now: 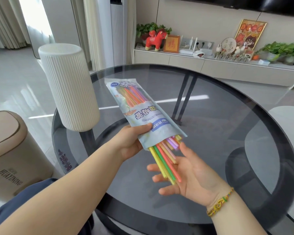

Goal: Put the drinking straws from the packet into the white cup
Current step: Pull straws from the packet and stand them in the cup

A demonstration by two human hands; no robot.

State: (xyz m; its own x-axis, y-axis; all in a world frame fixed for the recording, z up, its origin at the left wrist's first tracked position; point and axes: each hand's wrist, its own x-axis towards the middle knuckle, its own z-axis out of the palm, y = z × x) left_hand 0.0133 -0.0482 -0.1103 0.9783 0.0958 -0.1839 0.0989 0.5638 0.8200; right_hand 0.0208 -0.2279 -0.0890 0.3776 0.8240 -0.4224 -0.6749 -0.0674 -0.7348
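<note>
My left hand (131, 141) grips a pale blue straw packet (139, 109) near its open lower end and holds it tilted over the table. Several coloured drinking straws (165, 160) stick out of that opening and rest across the palm of my right hand (190, 172), which lies open, palm up, beneath them. More straws show through the packet's clear window. The tall white ribbed cup (70, 87) stands upright at the table's left edge, to the left of the packet and apart from both hands.
The round dark glass table (219, 116) fills the middle. A beige bin (12, 153) stands on the floor at the left. A low cabinet (210, 65) with a red toy horse, plants and frames runs along the far wall. A white seat (288, 119) is at the right.
</note>
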